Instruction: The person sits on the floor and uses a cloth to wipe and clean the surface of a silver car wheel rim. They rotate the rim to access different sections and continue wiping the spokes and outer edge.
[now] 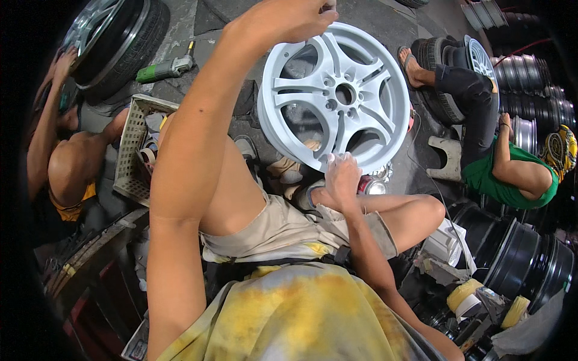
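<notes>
While my left hand point(283, 21) clamps the top edge of the pale grey alloy wheel point(337, 96) and my right hand point(342, 177) rests fingertips on its lower rim, the wheel stands tilted on edge above my knees, steadied only at those two places. Should the upper grip slip, I judge it would topple onto my legs or the spray can point(372, 185) beside my right hand. Seated co-workers point(506, 174), stacked dark rims point(524, 253) and a green grinder point(162, 69) crowd close, so a rolling wheel could strike them.
</notes>
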`<move>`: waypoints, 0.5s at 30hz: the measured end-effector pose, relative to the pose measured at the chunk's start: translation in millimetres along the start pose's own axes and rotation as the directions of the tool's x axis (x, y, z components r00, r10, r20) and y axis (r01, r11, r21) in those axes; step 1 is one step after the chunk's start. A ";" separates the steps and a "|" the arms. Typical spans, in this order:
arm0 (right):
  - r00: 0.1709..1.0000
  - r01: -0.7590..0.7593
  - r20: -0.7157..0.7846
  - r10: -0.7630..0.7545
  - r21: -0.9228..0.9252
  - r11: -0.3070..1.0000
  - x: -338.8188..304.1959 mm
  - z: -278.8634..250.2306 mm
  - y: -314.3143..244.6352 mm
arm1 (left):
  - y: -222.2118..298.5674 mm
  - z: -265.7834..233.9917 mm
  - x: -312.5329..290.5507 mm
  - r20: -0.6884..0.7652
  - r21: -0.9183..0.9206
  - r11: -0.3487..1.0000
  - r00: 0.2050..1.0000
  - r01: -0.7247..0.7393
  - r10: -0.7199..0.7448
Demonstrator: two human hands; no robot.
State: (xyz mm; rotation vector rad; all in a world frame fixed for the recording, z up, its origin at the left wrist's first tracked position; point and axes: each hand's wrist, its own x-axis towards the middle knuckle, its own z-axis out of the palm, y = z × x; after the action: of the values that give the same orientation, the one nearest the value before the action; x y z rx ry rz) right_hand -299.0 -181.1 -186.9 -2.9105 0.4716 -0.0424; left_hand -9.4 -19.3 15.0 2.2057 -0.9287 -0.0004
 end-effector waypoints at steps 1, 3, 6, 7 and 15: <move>0.991 0.033 0.126 -0.041 0.065 0.997 4.2 -3.4 15.4 | -2.8 -2.4 -1.7 -0.003 -0.010 1.000 1.000 0.007 -0.007; 0.923 -0.045 0.385 -0.018 0.152 0.987 22.1 -16.2 24.3 | -5.8 -2.4 -2.6 -0.009 -0.013 1.000 1.000 -0.004 0.004; 0.903 -0.135 0.426 0.047 0.179 0.974 28.0 -29.6 22.3 | -6.5 0.3 -2.1 -0.016 -0.002 1.000 1.000 -0.025 0.025; 0.909 -0.174 0.402 0.108 0.133 0.976 23.7 -22.6 21.8 | -5.3 0.7 -0.7 -0.012 -0.010 1.000 1.000 -0.022 0.022; 0.946 -0.013 0.324 -0.023 0.107 0.994 12.6 -14.6 24.7 | -2.2 -2.0 1.6 -0.008 -0.016 1.000 1.000 0.001 -0.001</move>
State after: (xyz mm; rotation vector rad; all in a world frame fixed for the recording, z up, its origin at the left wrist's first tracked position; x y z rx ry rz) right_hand -295.5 -210.7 -177.4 -2.7366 0.3902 0.3929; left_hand -6.3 -18.0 15.4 2.1899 -0.9199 0.0001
